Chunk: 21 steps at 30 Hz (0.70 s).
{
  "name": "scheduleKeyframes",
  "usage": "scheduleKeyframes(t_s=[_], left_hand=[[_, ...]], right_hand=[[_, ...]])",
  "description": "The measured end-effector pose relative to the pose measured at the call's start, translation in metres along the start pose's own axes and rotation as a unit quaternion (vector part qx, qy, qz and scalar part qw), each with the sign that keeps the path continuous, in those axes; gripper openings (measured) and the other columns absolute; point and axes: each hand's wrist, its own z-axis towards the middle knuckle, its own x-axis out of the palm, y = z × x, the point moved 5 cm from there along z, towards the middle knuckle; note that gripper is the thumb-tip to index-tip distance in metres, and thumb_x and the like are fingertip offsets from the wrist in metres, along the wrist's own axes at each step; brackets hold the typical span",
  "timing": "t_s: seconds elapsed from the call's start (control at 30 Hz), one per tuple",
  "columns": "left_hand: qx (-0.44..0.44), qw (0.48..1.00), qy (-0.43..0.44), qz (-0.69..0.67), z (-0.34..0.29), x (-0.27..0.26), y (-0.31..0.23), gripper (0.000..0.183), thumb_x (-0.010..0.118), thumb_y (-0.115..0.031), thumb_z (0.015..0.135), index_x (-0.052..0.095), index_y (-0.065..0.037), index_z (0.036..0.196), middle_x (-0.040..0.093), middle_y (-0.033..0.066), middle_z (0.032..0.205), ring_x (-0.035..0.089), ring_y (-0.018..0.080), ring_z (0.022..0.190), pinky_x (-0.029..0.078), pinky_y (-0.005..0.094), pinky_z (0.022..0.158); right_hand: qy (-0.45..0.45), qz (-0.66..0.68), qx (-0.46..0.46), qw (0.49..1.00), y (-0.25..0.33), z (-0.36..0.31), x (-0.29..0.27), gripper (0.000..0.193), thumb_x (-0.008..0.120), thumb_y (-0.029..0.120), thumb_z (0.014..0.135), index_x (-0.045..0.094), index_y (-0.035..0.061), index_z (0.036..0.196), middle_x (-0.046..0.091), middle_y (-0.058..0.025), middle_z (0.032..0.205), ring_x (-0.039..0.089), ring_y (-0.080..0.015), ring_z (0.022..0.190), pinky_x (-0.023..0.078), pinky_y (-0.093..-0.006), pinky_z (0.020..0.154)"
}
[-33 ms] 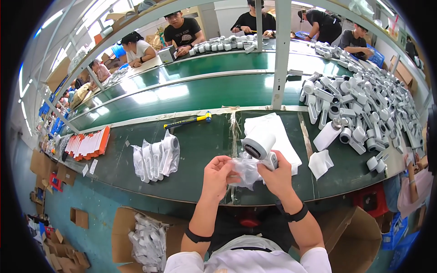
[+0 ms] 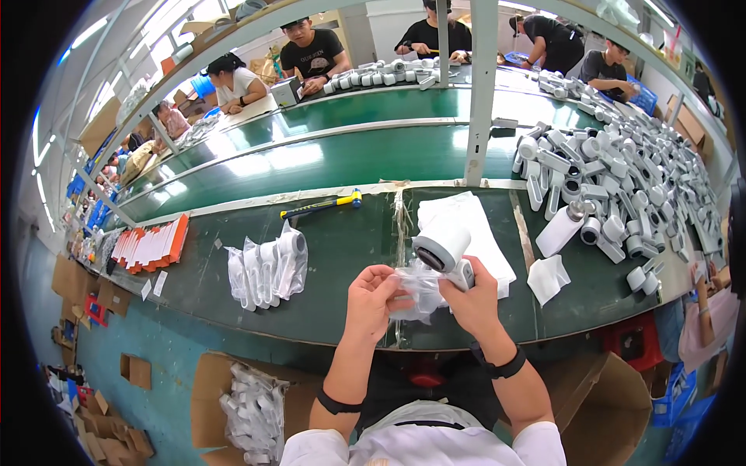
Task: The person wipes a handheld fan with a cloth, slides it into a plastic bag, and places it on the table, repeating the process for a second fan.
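Note:
My right hand (image 2: 475,304) is closed round the handle of a white and grey handheld device (image 2: 444,247) with a wide round head and a dark opening. A crumpled clear plastic bag (image 2: 420,293) hangs between my hands, and my left hand (image 2: 370,299) pinches its edge. The handle's lower end is hidden by my fingers and the bag. Beneath the device's head lies a stack of white sheets (image 2: 482,229). Left of my hands, several devices in clear bags (image 2: 268,270) lie side by side on the dark green bench (image 2: 342,268).
A yellow and black hammer (image 2: 322,205) lies at the bench's back. At right are a white bottle (image 2: 559,231), a folded white cloth (image 2: 547,278) and a big pile of devices (image 2: 614,175). Orange-edged cards (image 2: 151,245) are far left. A carton (image 2: 210,396) of bagged devices stands below. Co-workers sit opposite.

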Motion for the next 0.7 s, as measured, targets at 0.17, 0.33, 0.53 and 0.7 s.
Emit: scheduleKeyframes(t_s=[0.17,0.33,0.53,0.7], left_hand=[[0.104,0.988,-0.025,-0.115,0.004,-0.008,-0.002,0.022,0.060,0.009,0.082,0.054,-0.001,0.101,0.062,0.0098,0.094,0.065,0.0191,0.081,0.058,0.0313,0.071],[0.191,0.975,-0.110,0.024,0.009,-0.021,0.002,0.024,0.064,0.006,0.081,0.054,-0.002,0.102,0.058,0.0061,0.094,0.060,0.0167,0.080,0.051,0.0272,0.070],[0.459,0.773,-0.166,0.406,-0.052,-0.022,-0.003,0.019,0.065,-0.001,0.085,0.055,-0.003,0.101,0.054,0.0015,0.078,0.056,0.0110,0.068,0.044,0.0225,0.059],[0.063,0.980,0.001,0.190,-0.032,-0.016,0.036,0.018,0.062,-0.018,0.093,0.053,-0.003,0.098,0.054,0.0032,0.070,0.050,0.0096,0.050,0.040,0.0230,0.044]], right_hand=[[0.009,-0.003,-0.008,1.000,-0.003,-0.004,0.014,0.033,0.070,0.011,0.076,0.061,0.0010,0.106,0.067,-0.0119,0.080,0.064,-0.0170,0.071,0.051,-0.0306,0.066],[-0.011,0.005,-0.019,1.000,-0.011,-0.008,0.027,0.034,0.070,0.013,0.077,0.060,0.0005,0.107,0.067,-0.0126,0.081,0.065,-0.0190,0.072,0.051,-0.0322,0.067],[-0.041,-0.010,0.010,0.999,-0.018,-0.005,0.035,0.035,0.069,0.015,0.078,0.060,0.0002,0.109,0.067,-0.0139,0.080,0.065,-0.0201,0.072,0.050,-0.0333,0.067],[-0.038,0.011,0.027,0.999,-0.017,-0.007,0.044,0.036,0.069,0.015,0.078,0.059,-0.0005,0.110,0.067,-0.0153,0.081,0.065,-0.0218,0.072,0.051,-0.0339,0.067]])
